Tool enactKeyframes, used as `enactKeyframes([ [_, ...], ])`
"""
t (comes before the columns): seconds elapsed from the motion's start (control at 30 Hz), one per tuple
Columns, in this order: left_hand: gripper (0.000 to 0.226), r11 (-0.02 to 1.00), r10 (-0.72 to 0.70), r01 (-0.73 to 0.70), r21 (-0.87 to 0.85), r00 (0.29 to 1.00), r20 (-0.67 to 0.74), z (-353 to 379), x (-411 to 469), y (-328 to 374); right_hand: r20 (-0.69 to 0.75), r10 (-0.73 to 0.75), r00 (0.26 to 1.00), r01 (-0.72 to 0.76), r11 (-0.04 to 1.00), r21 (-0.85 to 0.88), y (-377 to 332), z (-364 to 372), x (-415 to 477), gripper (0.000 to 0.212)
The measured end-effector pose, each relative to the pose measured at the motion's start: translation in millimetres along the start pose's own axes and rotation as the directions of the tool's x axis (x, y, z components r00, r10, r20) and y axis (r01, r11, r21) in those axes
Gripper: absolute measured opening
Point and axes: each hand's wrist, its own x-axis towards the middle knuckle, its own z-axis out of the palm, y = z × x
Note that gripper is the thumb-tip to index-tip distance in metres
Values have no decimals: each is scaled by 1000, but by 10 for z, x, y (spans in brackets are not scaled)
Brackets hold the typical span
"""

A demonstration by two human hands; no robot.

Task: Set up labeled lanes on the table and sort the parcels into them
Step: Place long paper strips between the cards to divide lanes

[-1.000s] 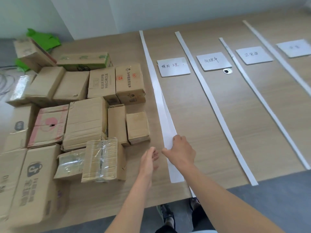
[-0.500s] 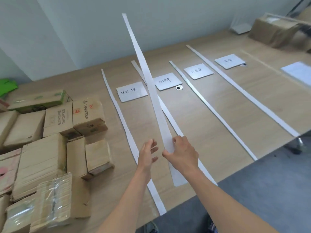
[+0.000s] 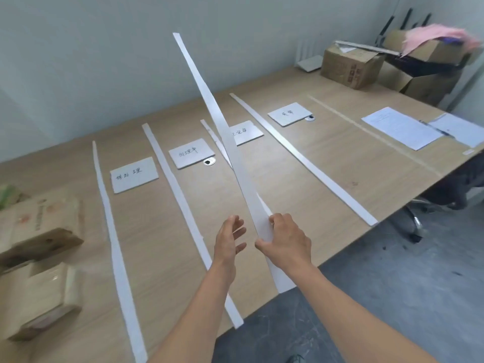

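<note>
right hand (image 3: 285, 241) lifts strip (image 3: 209, 100) over table edge (image 3: 392, 213).

A long light-wood worktop (image 3: 327, 163) runs from left to right. Four white paper strips lie flat on it as dividers: one far left (image 3: 112, 231), a second (image 3: 183, 213) beside it, a third (image 3: 212, 138) mostly hidden, and a fourth (image 3: 301, 158) further right. Four handwritten white cards (image 3: 134, 174) (image 3: 191, 153) (image 3: 247, 132) (image 3: 288, 113) sit between them. Cardboard parcels (image 3: 44, 226) rest at the left edge. Printed sheets (image 3: 402, 127) lie at right, and a brown box (image 3: 349, 65) stands at the far corner.
</note>
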Motion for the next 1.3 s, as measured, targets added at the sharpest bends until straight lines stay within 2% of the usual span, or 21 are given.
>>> enactKeyframes([
  [0.17, 33, 1000, 3, -4, 21, 999, 33, 697, 74, -2, -20, 5, 1000, -5, 1000, -8, 529, -360, 204, 55],
  [0.37, 43, 1000, -13, 11, 28, 998, 65, 1361, 278, 32, -17, 35, 999, -35, 999, 17, 1015, -625, 526, 59],
  [0.67, 43, 998, -46, 42, 51, 995, 85, 2278, 873, -2, -11, 80, 997, -80, 997, 11, 1670, -925, 1263, 59],
  [1.0, 40, 997, -76, 73, 28, 993, 89, 3359, 1583, 152, 10, 110, 994, -110, 994, -21, 2390, -1426, 2233, 52],
  [1.3, 40, 996, -75, 73, 42, 996, 52, 4216, 1851, 180, 40, 107, 993, -106, 994, -34, 3073, -1793, 2944, 56],
])
